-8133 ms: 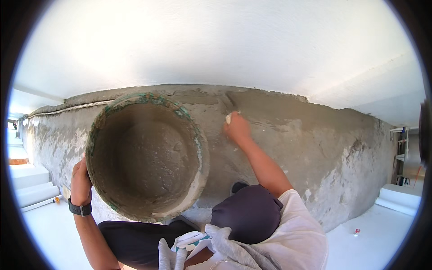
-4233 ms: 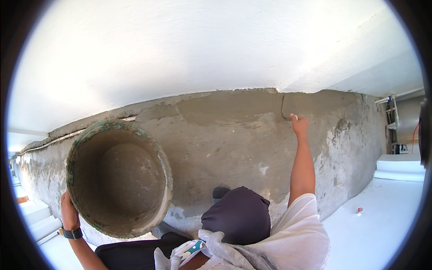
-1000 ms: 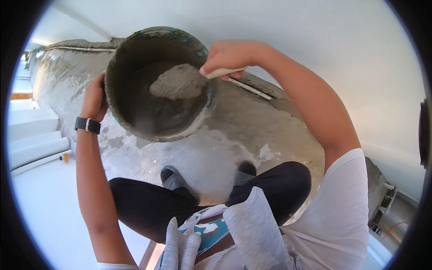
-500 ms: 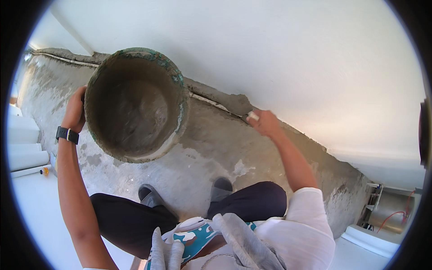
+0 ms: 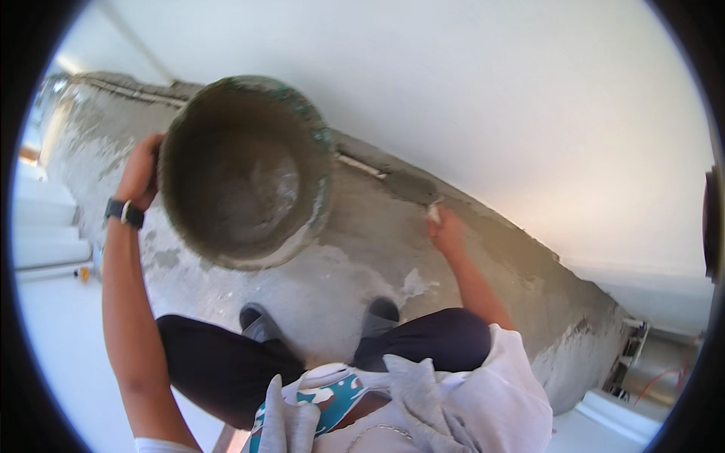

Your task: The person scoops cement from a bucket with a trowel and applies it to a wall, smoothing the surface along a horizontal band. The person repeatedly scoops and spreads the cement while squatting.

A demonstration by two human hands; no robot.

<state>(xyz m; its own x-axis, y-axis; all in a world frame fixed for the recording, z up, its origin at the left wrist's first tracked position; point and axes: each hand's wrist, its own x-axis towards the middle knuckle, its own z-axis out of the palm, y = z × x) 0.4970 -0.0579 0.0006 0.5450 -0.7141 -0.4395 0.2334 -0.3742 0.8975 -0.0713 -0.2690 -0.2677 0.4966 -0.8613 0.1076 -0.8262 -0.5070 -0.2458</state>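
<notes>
My left hand (image 5: 142, 172) is closed on the left side of a large round bucket (image 5: 183, 162), its fingers partly hidden behind the wall. The bucket is tilted with its mouth toward me, and wet grey mortar (image 5: 260, 185) coats its inside. To the right, my right hand (image 5: 448, 230) grips the pale handle of a trowel (image 5: 434, 211). Its blade, blurred and mortar-coloured, lies against the mortar along the foot of the wall. A thin white pipe (image 5: 362, 164) runs along that edge, its right end disappearing under mortar near the blade.
A smooth white wall (image 5: 468, 98) rises beyond the rough grey cement floor (image 5: 340, 264). My slippered feet (image 5: 379, 313) stand on the near side of the bucket. White ledges (image 5: 49, 241) are at the left, and equipment with a red wire (image 5: 661, 381) is at the far right.
My right hand has drawn the trowel down from the wall toward the floor edge, and the blade lies flatter. The whole view has shifted slightly; my left hand keeps its hold on the bucket.
</notes>
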